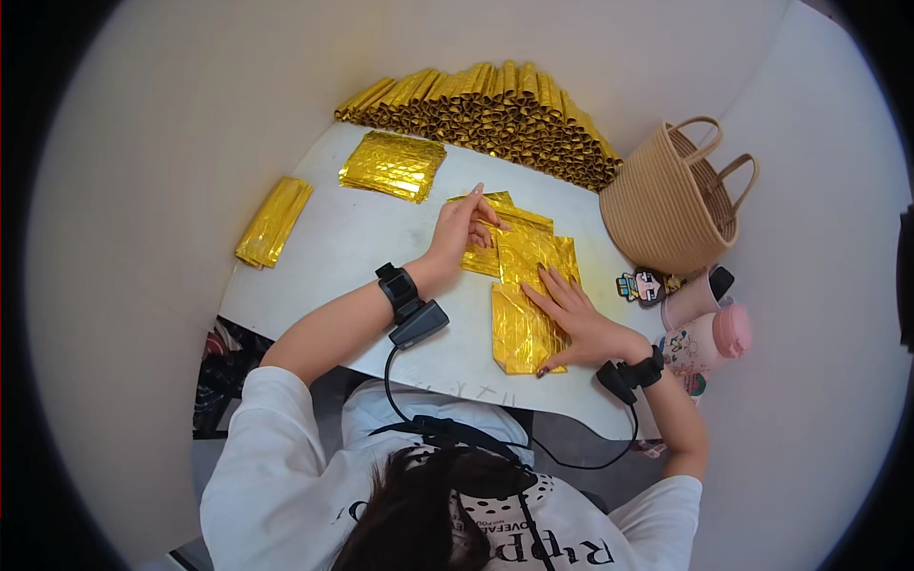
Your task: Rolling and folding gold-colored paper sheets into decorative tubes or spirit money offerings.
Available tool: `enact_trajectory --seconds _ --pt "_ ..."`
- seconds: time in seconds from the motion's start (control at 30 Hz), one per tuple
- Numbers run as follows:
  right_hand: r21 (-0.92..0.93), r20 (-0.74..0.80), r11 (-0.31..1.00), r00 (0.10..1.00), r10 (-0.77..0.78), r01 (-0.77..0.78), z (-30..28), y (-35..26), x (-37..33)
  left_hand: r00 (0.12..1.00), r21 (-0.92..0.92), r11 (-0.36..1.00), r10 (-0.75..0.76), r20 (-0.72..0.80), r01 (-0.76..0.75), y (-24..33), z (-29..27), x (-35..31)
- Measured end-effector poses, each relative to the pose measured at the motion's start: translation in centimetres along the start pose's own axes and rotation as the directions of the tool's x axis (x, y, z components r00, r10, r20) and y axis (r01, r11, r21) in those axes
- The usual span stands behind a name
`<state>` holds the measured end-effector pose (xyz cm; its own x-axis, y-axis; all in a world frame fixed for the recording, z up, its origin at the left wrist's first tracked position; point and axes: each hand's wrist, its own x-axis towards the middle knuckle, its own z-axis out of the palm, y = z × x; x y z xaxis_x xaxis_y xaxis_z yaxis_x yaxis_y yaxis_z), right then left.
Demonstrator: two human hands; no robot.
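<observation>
The gold foil sheet (526,328) under the right hand (578,319) is shiny metallic paper, creased into a quilted grid. The rolled foil tubes (495,109) along the table's far edge gleam alike. The table (333,247) is smooth matt white. The basket (666,205) is coarse woven rope; the pink bottle (709,341) glossy plastic.

surface: white table (381,238) | far edge: long row of rolled gold foil pieces (495,114) | upper left: flat stack of gold foil sheets (392,165) | left edge: narrow folded gold stack (273,221) | centre: gold sheets (528,295) spread flat, overlapping | right: woven basket (671,205), pink bottle (709,340)
</observation>
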<state>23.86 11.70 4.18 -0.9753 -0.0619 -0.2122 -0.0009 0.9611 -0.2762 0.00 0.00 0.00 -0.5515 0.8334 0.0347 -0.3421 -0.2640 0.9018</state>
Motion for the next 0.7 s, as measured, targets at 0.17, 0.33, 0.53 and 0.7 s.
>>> enact_trajectory --seconds 0.17,0.33,0.53,0.7 --pt "0.131 -0.213 0.988 0.975 -0.055 0.084 -0.5 1.1 -0.2 1.0 0.005 1.0 0.006 0.011 -0.006 -0.6 0.3 0.2" --pt "0.355 -0.211 0.922 0.948 0.24 -0.154 -3.2 0.4 0.5 0.997 0.092 0.996 -0.003 0.071 -0.004 0.1 1.3 0.2" --pt "0.713 -0.408 0.679 0.89 0.203 0.173 -2.3 3.1 4.2 0.96 0.151 0.975 0.124 0.251 -0.166 -0.7 1.5 0.1" --pt "0.994 -0.09 0.093 0.925 0.369 0.059 -0.6 3.5 5.8 0.96 0.211 0.955 0.159 0.23 -0.209 -0.8 1.9 -0.2"
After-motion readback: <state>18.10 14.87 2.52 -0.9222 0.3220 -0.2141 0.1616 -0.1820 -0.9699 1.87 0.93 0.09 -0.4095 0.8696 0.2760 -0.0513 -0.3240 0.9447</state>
